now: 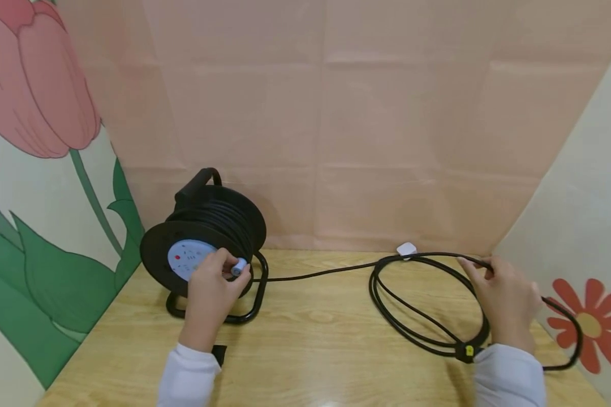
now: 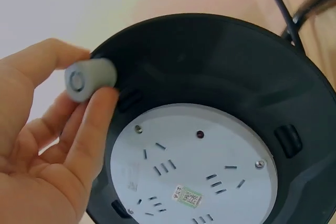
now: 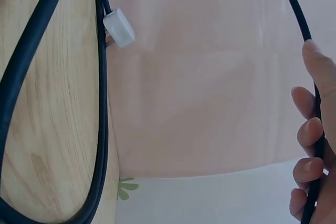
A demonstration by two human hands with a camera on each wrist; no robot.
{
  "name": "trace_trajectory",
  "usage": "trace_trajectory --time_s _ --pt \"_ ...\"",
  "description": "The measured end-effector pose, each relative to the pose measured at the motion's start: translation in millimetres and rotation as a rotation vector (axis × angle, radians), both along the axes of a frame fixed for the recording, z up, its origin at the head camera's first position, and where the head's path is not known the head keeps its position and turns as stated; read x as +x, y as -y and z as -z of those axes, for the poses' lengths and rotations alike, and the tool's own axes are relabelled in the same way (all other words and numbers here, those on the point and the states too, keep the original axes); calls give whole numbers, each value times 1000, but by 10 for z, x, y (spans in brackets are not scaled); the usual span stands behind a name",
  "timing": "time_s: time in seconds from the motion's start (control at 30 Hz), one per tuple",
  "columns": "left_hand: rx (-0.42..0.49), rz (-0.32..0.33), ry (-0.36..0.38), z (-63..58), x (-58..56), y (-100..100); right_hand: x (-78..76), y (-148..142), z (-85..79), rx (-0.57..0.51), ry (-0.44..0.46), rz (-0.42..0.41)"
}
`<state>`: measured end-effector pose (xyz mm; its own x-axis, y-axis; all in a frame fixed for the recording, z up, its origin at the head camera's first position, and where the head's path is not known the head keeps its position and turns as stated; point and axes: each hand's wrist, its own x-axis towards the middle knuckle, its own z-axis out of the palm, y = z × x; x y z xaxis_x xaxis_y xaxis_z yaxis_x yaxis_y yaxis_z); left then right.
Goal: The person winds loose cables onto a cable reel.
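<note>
One reel (image 1: 203, 230), one knob (image 2: 93, 78), one cable coil (image 3: 102, 114), one plug (image 3: 120, 28)

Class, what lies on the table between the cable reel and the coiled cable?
A single strand of black cable stretches across the table between the reel and the coil, as the head view shows.

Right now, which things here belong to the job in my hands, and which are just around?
In the job:
cable reel
crank knob, pinched by your left hand
black cable, held by your right hand
white plug

Just around:
pink backdrop
painted flower panels
wooden table
</note>
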<state>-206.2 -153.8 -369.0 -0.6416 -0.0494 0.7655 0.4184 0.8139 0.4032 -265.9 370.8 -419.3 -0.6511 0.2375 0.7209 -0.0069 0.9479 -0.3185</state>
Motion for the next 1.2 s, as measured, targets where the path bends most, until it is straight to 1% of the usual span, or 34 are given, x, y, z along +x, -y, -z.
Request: trace_trajectory --time_s 0.1,0.23,0.3,0.43,0.63,0.73,0.9,0.97,1.07,1.2 --pt "36 5 67 -38 14 10 -14 8 -2 -9 17 -14" --pt "39 -6 162 -67 39 16 -25 34 -4 -9 39 -33" --pt "38 -19 217 -64 43 20 -33 55 -3 6 29 -50" --pt "40 -22 344 -51 44 33 -55 108 1 35 -4 -94" --pt "13 -17 503 -31 21 64 -92 153 27 51 13 -132" --pt "13 -5 557 -16 4 86 -93 163 42 52 25 -140" --pt "2 18 612 -2 -11 124 -94 191 32 49 49 -161" --pt "7 27 642 5 -14 147 -99 203 31 54 40 -179" --pt "14 46 682 25 -24 191 -109 214 28 73 48 -224" --pt "48 70 769 91 -55 300 -137 223 21 110 49 -329"
